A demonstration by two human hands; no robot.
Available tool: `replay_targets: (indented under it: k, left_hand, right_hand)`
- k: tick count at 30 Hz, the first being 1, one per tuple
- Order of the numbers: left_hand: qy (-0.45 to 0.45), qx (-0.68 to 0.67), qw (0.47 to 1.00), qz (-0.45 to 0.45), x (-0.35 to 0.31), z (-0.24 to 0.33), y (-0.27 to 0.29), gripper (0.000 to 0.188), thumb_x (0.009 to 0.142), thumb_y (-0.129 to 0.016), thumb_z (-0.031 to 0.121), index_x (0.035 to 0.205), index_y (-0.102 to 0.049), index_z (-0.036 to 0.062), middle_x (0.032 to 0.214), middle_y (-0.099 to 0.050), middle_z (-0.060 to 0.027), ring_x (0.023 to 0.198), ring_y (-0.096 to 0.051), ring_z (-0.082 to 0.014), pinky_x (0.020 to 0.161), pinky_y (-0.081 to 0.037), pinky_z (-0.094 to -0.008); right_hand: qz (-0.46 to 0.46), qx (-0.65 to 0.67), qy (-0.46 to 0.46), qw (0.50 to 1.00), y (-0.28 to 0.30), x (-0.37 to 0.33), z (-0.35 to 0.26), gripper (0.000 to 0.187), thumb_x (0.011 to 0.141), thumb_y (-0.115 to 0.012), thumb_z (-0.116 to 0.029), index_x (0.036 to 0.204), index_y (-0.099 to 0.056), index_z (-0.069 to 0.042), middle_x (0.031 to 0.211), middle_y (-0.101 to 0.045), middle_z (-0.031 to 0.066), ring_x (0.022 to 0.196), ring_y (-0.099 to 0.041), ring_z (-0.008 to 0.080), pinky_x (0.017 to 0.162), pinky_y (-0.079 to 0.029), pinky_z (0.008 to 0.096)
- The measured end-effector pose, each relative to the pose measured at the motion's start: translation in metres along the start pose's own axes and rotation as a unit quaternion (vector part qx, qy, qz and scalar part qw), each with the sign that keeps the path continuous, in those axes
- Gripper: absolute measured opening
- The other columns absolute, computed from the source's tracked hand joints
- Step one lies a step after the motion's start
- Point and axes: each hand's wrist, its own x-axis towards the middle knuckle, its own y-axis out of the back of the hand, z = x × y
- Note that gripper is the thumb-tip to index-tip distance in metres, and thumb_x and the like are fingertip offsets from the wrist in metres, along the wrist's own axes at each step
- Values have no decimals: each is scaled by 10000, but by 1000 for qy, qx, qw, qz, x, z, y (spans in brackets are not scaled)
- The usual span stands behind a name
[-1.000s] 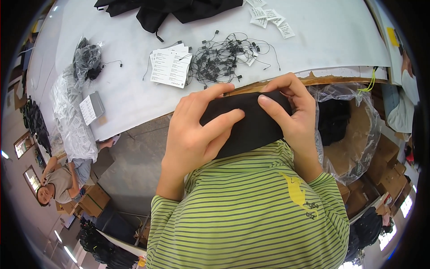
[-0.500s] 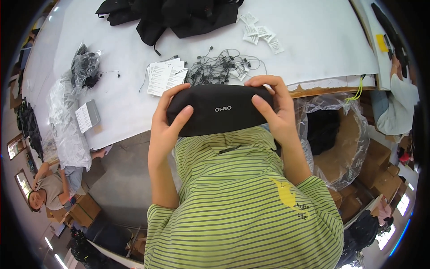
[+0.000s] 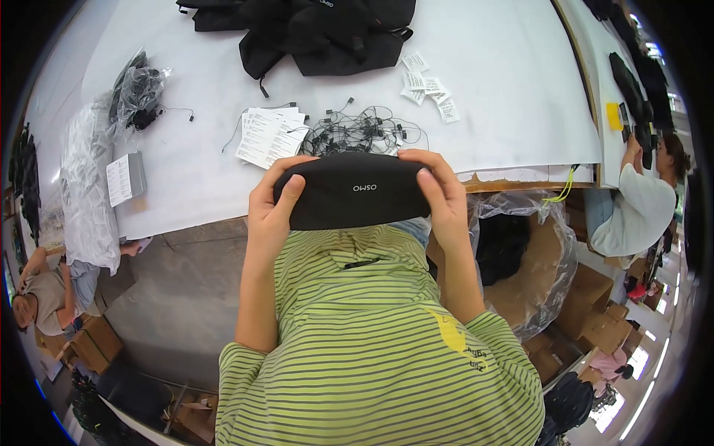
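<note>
A black, rounded, oblong soft pouch (image 3: 357, 208) with a small pale mark on its front is stretched lengthwise between my hands, just off the table's near edge. My left hand (image 3: 272, 207) grips its left end, thumb on the front and fingers behind the top edge. At the other end, my right hand (image 3: 445, 197) clasps it the same way. Right behind the pouch lies a tangle of thin black cords (image 3: 361, 132) with small black tabs. White printed cards (image 3: 269, 137) are stacked to the left of the cords.
On the white table (image 3: 513, 97), several black bags (image 3: 327, 44) are heaped at the back, with small white labels (image 3: 428, 85) nearby. A clear-plastic bundle (image 3: 88, 186) and a grey-white box (image 3: 126, 178) lie left. A plastic-lined carton (image 3: 524, 260) stands right. Co-workers are at both sides.
The view has shifted, with the table and its things sitting differently in it. Both hands still hold the pouch, which sits slightly lower and further left in the picture.
</note>
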Motion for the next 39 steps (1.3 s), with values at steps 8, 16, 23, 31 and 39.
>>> replay_targets:
  k: [8, 16, 23, 31, 39]
  left_hand:
    - [33, 1, 999, -20, -3, -4, -6, 252, 972, -567, 226, 1084, -623, 7, 964, -646, -21, 871, -566, -73, 777, -464, -212]
    - [16, 11, 999, 47, 0, -23, -19, 272, 987, -547, 251, 1074, -605, 0, 943, -628, -12, 873, -534, -65, 799, -442, -201]
    - [-10, -15, 998, 57, -2, -32, -19, 312, 1005, -506, 269, 1154, -564, 1, 1048, -609, -41, 969, -532, -103, 880, -422, -233]
    - [45, -159, 980, 116, 16, -26, -13, 419, 1015, -441, 394, 1210, -522, 32, 1155, -577, -59, 1086, -514, -132, 965, -397, -264]
    - [-33, -132, 986, 94, 10, -16, -12, 406, 1029, -413, 364, 1233, -507, 26, 1197, -561, -68, 1120, -496, -136, 1002, -359, -267]
  right_hand:
    - [29, -124, -64, 990, -5, 2, -1, 180, 970, -497, -138, 1029, -614, -14, 1022, -636, 116, 921, -597, 187, 808, -455, 286]
    - [-318, -255, 181, 895, -59, -39, -28, 681, 847, -642, -378, 1406, -424, -56, 1459, -397, 147, 1390, -317, 316, 1129, -255, 486]
    - [-73, -387, 168, 904, -34, 0, -23, 529, 926, -547, -267, 1374, -443, -6, 1471, -367, 190, 1403, -275, 356, 1138, -184, 498]
    - [-368, -206, 152, 894, -56, -13, -40, 406, 951, -541, -257, 1281, -552, -22, 1381, -481, 191, 1348, -385, 319, 1123, -271, 436]
    - [-16, -234, 172, 957, -26, 10, -43, 264, 900, -548, -92, 1134, -658, -39, 1292, -568, 137, 1256, -462, 301, 1062, -320, 409]
